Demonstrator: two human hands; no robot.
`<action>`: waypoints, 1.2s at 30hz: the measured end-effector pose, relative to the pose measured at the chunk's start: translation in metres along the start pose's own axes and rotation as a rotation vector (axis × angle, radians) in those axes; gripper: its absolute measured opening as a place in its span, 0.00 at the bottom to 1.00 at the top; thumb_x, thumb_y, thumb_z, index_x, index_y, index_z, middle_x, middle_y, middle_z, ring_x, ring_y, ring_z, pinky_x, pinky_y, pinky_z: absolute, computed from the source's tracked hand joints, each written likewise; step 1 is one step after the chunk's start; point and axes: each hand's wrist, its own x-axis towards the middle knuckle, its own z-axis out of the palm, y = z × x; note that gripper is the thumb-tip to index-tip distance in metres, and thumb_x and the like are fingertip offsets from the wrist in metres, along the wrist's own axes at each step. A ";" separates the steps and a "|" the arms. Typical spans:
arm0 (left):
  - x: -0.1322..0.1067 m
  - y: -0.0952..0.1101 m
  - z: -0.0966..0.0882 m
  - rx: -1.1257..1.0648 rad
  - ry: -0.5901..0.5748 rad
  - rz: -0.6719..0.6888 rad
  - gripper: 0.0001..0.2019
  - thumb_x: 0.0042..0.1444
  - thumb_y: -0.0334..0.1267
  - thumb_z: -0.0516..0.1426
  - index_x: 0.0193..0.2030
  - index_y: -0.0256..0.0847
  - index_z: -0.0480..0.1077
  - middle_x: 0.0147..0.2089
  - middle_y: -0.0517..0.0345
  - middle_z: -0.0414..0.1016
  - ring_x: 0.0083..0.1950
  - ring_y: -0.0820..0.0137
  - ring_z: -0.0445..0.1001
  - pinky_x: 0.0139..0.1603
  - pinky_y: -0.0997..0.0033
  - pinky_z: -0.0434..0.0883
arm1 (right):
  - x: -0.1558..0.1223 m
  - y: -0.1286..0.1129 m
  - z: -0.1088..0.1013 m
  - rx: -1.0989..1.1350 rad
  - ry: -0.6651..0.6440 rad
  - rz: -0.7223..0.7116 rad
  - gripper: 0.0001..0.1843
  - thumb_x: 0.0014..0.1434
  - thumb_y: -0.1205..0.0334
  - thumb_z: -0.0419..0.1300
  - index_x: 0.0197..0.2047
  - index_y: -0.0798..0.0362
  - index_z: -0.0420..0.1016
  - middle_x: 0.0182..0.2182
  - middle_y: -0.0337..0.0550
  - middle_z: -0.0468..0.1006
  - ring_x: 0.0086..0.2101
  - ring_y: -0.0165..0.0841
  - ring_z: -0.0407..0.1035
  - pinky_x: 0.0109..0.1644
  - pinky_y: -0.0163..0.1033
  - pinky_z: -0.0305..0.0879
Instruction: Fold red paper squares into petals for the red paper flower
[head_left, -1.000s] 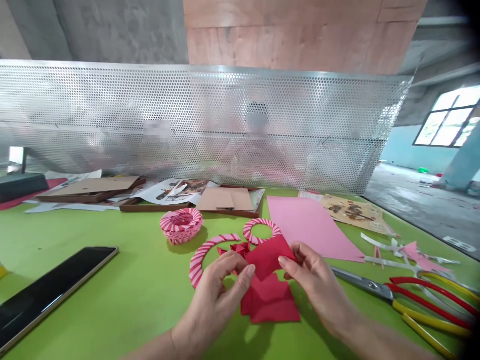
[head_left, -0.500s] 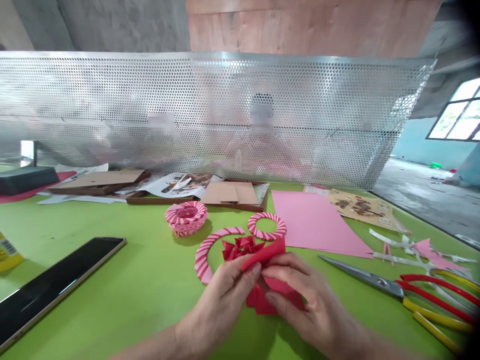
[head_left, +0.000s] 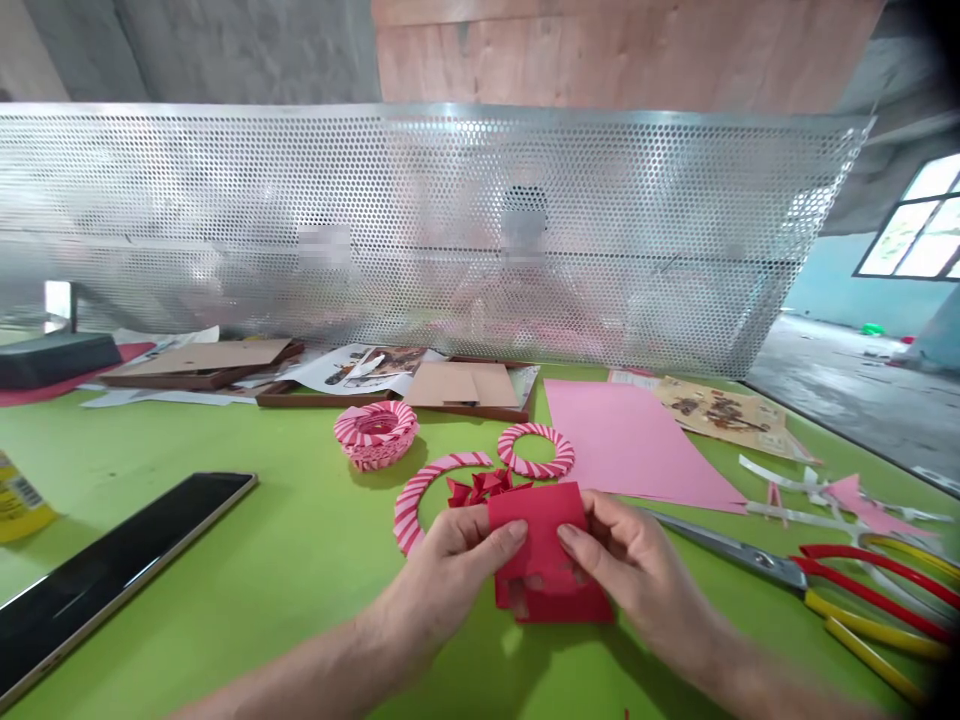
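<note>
Between my two hands, above the green table, is a small red sheet of paper (head_left: 538, 520), facing me. My left hand (head_left: 461, 555) pinches its left edge, thumb in front and fingers behind. On the right edge, my right hand (head_left: 626, 560) grips it the same way. Below it, more red paper pieces (head_left: 574, 600) lie on the table, partly hidden. Just behind are folded red paper pieces (head_left: 484, 487). Around them sit a curved pink-and-red striped strip (head_left: 412, 505) and a striped paper ring (head_left: 535, 450).
A striped ring stack (head_left: 376, 435) stands behind to the left. Scissors (head_left: 765, 565) lie at right beside paper scraps (head_left: 862, 505). Pink sheets (head_left: 630, 435) lie behind my right hand, a phone (head_left: 112, 580) at left. A perforated metal screen (head_left: 420, 230) closes off the back.
The red paper, seen tilted and nearly edge-on before, is now turned flat toward me. My hands have shifted to its two sides, thumbs in front.
</note>
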 end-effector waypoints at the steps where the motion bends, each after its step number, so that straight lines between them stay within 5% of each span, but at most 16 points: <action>1: 0.000 0.000 0.000 0.002 -0.015 0.008 0.12 0.51 0.39 0.55 0.29 0.29 0.73 0.21 0.53 0.73 0.22 0.72 0.68 0.26 0.73 0.66 | 0.000 0.000 0.001 0.009 0.010 -0.005 0.14 0.51 0.58 0.60 0.40 0.55 0.69 0.30 0.42 0.72 0.27 0.31 0.67 0.30 0.35 0.66; 10: 0.000 0.000 -0.003 -0.085 0.006 0.049 0.09 0.48 0.33 0.58 0.36 0.33 0.73 0.22 0.56 0.75 0.20 0.75 0.68 0.22 0.76 0.65 | -0.002 0.001 -0.005 0.006 0.064 -0.019 0.08 0.56 0.64 0.55 0.39 0.53 0.72 0.24 0.36 0.73 0.23 0.23 0.63 0.27 0.28 0.62; 19: -0.002 0.003 -0.001 -0.299 -0.021 0.084 0.06 0.48 0.28 0.56 0.32 0.35 0.75 0.29 0.51 0.78 0.24 0.71 0.72 0.26 0.73 0.67 | 0.003 0.008 -0.009 0.191 0.192 0.033 0.05 0.49 0.61 0.61 0.29 0.52 0.77 0.23 0.37 0.75 0.22 0.24 0.64 0.26 0.28 0.60; 36: -0.006 0.011 0.003 -0.323 -0.106 0.060 0.05 0.47 0.26 0.56 0.30 0.33 0.74 0.27 0.51 0.77 0.28 0.71 0.74 0.34 0.74 0.67 | 0.001 0.003 -0.012 0.223 0.149 -0.045 0.06 0.49 0.64 0.58 0.26 0.53 0.76 0.21 0.36 0.72 0.22 0.24 0.63 0.26 0.28 0.59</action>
